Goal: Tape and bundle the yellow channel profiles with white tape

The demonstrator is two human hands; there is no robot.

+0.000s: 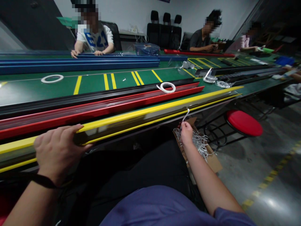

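Note:
My left hand (57,150) lies over a long yellow profile (150,112) wrapped in clear plastic film, its fingers curled across the top edge. My right hand (187,133) pinches a thin white strip (185,115) just past the table edge. Below that hand, a cardboard box (211,161) holds a tangle of white shredded strips (199,141). Beyond the yellow profile lie a red profile (117,108) and a black profile (94,100). A roll of white tape (166,88) rests on the red one.
Blue profiles (70,64) and another tape roll (52,78) lie on the long green workbench (94,83). Seated people (94,39) (204,39) work across it. A red stool (244,123) stands on the concrete floor at right.

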